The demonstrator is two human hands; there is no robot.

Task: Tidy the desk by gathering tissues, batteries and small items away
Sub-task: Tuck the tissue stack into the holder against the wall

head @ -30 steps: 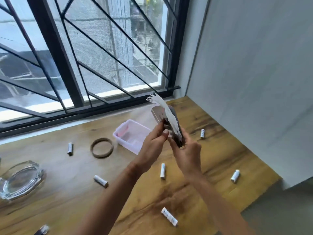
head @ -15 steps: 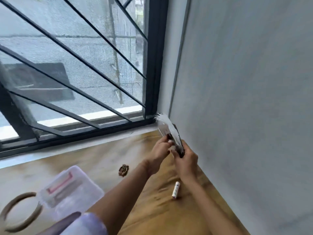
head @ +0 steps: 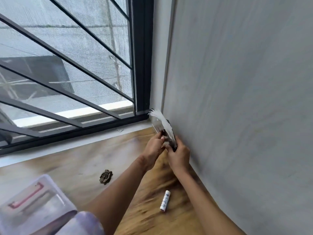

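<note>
Both hands hold a small tissue pack in the far right corner of the wooden desk, close to the grey wall. A white tissue sticks up out of the pack. My left hand pinches the pack's near end from the left, and my right hand grips it from below on the right. One white battery lies on the desk near my right forearm.
A clear plastic box with a pink clip stands at the lower left. A small dark ornament lies on the desk between the box and my arms. A barred window runs behind the desk; the grey wall bounds it on the right.
The view has swung right and closer to the corner. Both hands carried the tissue pack toward the wall corner; ashtray, ring and most batteries have left the view.
</note>
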